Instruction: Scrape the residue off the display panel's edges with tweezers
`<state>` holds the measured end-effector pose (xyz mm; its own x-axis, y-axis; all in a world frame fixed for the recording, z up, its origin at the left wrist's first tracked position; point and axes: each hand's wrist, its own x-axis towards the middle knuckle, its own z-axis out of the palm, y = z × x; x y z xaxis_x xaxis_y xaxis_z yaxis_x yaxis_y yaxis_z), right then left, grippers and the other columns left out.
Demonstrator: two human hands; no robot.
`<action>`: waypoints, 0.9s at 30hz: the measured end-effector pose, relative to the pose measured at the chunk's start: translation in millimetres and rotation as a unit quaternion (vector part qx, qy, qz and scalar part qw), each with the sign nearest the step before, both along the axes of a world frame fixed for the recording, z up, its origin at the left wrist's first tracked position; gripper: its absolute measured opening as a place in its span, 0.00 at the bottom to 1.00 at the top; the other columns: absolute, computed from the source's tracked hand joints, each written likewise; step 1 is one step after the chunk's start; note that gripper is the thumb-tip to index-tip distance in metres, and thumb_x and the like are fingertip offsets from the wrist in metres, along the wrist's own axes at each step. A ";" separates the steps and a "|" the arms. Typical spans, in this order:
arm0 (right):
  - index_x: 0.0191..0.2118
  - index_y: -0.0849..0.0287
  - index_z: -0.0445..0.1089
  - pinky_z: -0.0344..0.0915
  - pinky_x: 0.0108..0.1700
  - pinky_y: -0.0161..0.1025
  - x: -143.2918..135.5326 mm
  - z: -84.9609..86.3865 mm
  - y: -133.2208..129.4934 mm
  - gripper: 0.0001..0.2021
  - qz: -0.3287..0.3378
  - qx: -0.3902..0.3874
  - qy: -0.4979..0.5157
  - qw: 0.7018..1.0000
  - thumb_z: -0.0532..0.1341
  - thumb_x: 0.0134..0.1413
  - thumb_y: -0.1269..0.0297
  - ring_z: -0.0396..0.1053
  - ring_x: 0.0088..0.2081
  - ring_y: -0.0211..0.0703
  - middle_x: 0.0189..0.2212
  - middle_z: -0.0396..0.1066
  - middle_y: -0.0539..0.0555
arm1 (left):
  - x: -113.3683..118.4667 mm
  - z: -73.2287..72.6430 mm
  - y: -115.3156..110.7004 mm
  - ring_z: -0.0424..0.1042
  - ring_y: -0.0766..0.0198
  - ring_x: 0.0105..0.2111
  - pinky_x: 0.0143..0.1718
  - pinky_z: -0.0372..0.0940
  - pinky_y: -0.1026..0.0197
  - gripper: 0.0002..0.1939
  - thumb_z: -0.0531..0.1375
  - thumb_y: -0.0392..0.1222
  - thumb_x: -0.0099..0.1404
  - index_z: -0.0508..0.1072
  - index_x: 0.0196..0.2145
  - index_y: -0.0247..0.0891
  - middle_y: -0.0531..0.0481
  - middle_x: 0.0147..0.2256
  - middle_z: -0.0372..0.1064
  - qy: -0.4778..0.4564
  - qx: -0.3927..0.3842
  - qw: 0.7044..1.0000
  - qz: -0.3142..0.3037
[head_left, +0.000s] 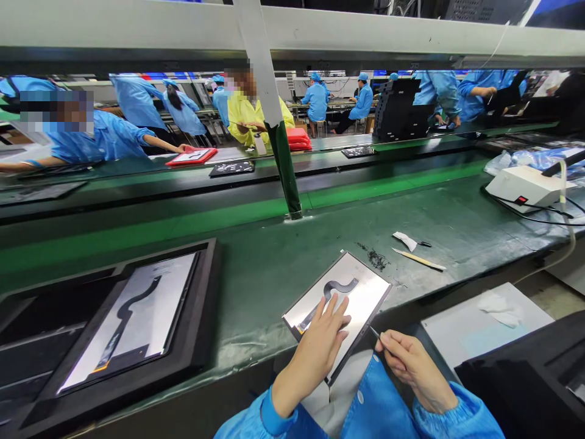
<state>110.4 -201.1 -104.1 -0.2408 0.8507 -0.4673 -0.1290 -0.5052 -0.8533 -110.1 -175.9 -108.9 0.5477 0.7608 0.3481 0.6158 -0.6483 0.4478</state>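
A display panel point(363, 300) with a silvery back and a black ribbon cable point(340, 285) lies tilted over the bench's front edge. My left hand point(322, 341) rests on it with fingers spread, pressing on its back near the cable. Below the panel's right edge, my right hand point(409, 360) pinches a thin pointed tool point(375, 333). The tool's tip meets or nearly meets that edge; its grip is hidden in my fingers, so I cannot tell its exact kind. Black scraps point(377, 260) lie beyond the panel, beside a yellow-handled knife point(419, 259).
At left, a black foam tray point(208, 292) holds another display panel point(155, 305). A tissue-wrapped tool point(406, 241) lies beyond the knife. A white box with a red switch point(525, 189) and cables stands at right. A post point(286, 164) rises ahead; co-workers sit and stand beyond.
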 end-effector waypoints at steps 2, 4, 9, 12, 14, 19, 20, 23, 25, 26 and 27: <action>0.27 0.59 0.68 0.31 0.17 0.31 0.9 -0.5 0.7 0.30 -0.002 0.005 -0.002 1.000 0.66 0.40 0.32 0.36 0.15 0.26 0.12 0.45 0.37 | 0.2 1.0 -0.2 0.49 0.50 0.67 0.63 0.55 0.34 0.24 0.47 0.36 0.75 0.48 0.66 0.43 0.41 0.61 0.64 -0.002 0.000 1.000 -0.002; 0.27 0.59 0.68 0.30 0.17 0.31 1.0 1.8 1.4 0.30 -0.006 0.007 -0.003 1.000 0.66 0.40 0.32 0.36 0.15 0.26 0.12 0.45 0.37 | 0.3 1.5 -0.3 0.49 0.50 0.66 0.63 0.55 0.35 0.24 0.47 0.36 0.75 0.49 0.66 0.43 0.41 0.61 0.63 -0.003 0.002 1.000 -0.002; 0.27 0.60 0.68 0.32 0.18 0.31 1.9 12.7 3.2 0.30 -0.011 0.003 -0.004 1.000 0.67 0.39 0.32 0.37 0.15 0.26 0.12 0.45 0.37 | 0.1 1.0 0.7 0.50 0.51 0.66 0.63 0.56 0.36 0.24 0.49 0.36 0.75 0.51 0.65 0.43 0.42 0.61 0.64 -0.005 0.004 1.000 0.004; 0.28 0.60 0.68 0.33 0.18 0.30 8.5 14.5 5.4 0.30 -0.028 0.010 -0.010 0.999 0.66 0.40 0.33 0.37 0.16 0.27 0.13 0.46 0.37 | 0.5 0.4 1.0 0.50 0.51 0.66 0.63 0.56 0.37 0.24 0.48 0.36 0.75 0.50 0.66 0.43 0.42 0.61 0.64 -0.010 0.006 1.000 0.003; 0.29 0.60 0.69 0.34 0.18 0.30 15.3 14.6 7.4 0.29 -0.044 0.025 -0.022 0.998 0.66 0.42 0.34 0.37 0.16 0.27 0.14 0.46 0.38 | 0.8 -0.1 0.5 0.48 0.51 0.67 0.64 0.55 0.36 0.23 0.48 0.36 0.75 0.50 0.66 0.42 0.42 0.61 0.64 -0.009 0.002 1.000 0.002; 0.32 0.59 0.70 0.39 0.18 0.30 26.7 17.7 14.3 0.28 -0.046 0.085 -0.080 0.992 0.64 0.46 0.34 0.45 0.16 0.29 0.16 0.52 0.41 | -1.0 3.4 -0.3 0.49 0.50 0.67 0.64 0.55 0.36 0.19 0.48 0.36 0.75 0.55 0.62 0.42 0.41 0.60 0.66 -0.011 -0.004 1.000 -0.005; 0.33 0.59 0.70 0.40 0.18 0.31 27.1 18.6 16.1 0.27 -0.042 0.101 -0.095 0.989 0.63 0.47 0.35 0.47 0.16 0.29 0.17 0.54 0.41 | -1.3 6.7 0.8 0.50 0.50 0.67 0.64 0.55 0.37 0.18 0.48 0.36 0.75 0.58 0.60 0.42 0.42 0.58 0.68 -0.015 -0.005 1.000 -0.006; 0.33 0.58 0.70 0.46 0.19 0.33 26.1 21.0 22.1 0.26 -0.037 0.154 -0.143 0.977 0.63 0.49 0.36 0.51 0.16 0.31 0.19 0.59 0.43 | 0.8 24.7 9.6 0.59 0.52 0.64 0.64 0.54 0.37 0.12 0.49 0.36 0.74 0.67 0.51 0.42 0.46 0.50 0.74 -0.042 -0.012 0.999 0.010; 0.32 0.57 0.71 0.53 0.23 0.35 24.8 22.7 25.7 0.24 -0.045 0.199 -0.177 0.963 0.63 0.50 0.38 0.56 0.20 0.35 0.20 0.61 0.45 | 6.1 40.8 20.1 0.71 0.55 0.54 0.64 0.54 0.39 0.10 0.49 0.37 0.73 0.70 0.42 0.43 0.50 0.42 0.77 -0.061 -0.022 0.997 0.040; 0.32 0.57 0.71 0.56 0.26 0.36 24.1 23.6 27.1 0.23 -0.047 0.221 -0.192 0.955 0.63 0.51 0.38 0.59 0.22 0.37 0.20 0.62 0.46 | 10.1 48.7 26.5 0.75 0.57 0.47 0.62 0.57 0.41 0.10 0.50 0.37 0.73 0.71 0.39 0.43 0.52 0.38 0.76 -0.066 -0.028 0.996 0.052; 0.32 0.56 0.71 0.58 0.28 0.37 23.3 24.4 28.3 0.22 -0.046 0.239 -0.205 0.948 0.62 0.52 0.39 0.61 0.25 0.39 0.21 0.63 0.47 | 14.6 55.9 33.2 0.76 0.59 0.40 0.59 0.60 0.44 0.10 0.52 0.38 0.73 0.72 0.36 0.43 0.53 0.35 0.76 -0.069 -0.035 0.995 0.061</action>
